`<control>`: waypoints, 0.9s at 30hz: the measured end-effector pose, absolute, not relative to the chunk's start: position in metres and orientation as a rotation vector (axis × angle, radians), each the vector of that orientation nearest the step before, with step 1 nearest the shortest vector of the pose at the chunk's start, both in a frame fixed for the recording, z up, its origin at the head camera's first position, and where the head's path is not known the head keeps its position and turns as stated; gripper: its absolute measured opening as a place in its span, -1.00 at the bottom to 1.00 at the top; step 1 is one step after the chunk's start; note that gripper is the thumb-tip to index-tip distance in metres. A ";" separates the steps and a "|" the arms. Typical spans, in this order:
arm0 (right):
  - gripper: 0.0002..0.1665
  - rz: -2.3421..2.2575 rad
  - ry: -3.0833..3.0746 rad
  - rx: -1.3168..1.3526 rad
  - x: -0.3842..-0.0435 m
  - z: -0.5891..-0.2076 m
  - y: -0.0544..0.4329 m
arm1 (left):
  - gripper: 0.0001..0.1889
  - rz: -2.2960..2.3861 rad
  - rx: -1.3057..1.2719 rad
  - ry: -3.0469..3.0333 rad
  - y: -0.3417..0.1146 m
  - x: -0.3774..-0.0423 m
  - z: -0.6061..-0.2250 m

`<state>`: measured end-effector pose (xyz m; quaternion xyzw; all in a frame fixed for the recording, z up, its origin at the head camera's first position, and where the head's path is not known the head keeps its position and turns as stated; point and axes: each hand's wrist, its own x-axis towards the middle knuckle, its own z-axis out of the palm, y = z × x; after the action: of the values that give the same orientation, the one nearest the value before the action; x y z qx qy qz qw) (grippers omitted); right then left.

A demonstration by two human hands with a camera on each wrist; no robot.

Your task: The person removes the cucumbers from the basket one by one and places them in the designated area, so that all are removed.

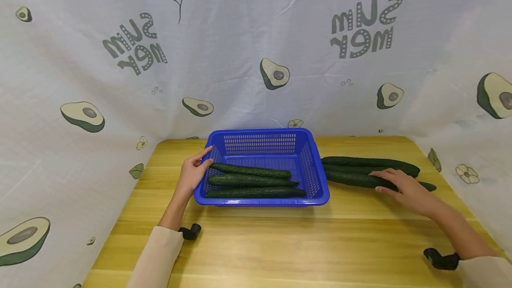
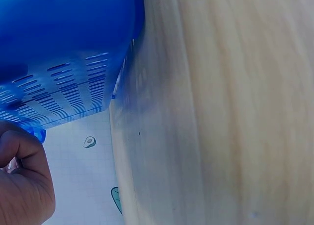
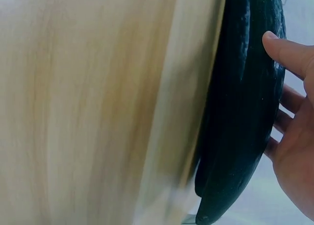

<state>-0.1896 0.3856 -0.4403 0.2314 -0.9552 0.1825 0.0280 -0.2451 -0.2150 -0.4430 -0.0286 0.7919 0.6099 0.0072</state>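
A blue plastic basket [image 1: 262, 202] with slotted walls stands mid-table and holds three dark green cucumbers [image 1: 253, 180] lying side by side. My left hand [image 1: 192, 174] grips the basket's left rim, thumb on the inner side. In the left wrist view the curled fingers of that hand [image 2: 24, 178] are at the basket's wall [image 2: 68, 38]. To the right of the basket, more cucumbers [image 1: 372, 162] lie together on the table. My right hand [image 1: 414, 192] holds the front cucumber [image 1: 352, 179] near its right end, with the thumb on the near side and the fingers over the far side, as the right wrist view shows.
Everything sits on a wooden table [image 1: 280, 243]. A white cloth [image 1: 232, 57] printed with avocados hangs behind it and along both sides. Each wrist wears a small black camera mount [image 1: 191, 232].
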 end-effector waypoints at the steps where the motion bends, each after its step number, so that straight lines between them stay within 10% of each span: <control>1: -0.48 0.558 -2.939 0.727 -0.189 -0.442 0.385 | -0.49 1.904 -0.091 2.476 -0.215 -0.245 -0.442; 27: -0.50 0.453 -2.954 0.746 -0.198 -0.446 0.367 | -0.50 1.909 -0.121 2.456 -0.215 -0.245 -0.443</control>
<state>-0.1982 0.3666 -0.4464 0.2422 -0.9585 0.1471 0.0304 -0.2445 -0.2151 -0.4426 -0.0389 0.7888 0.6133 0.0144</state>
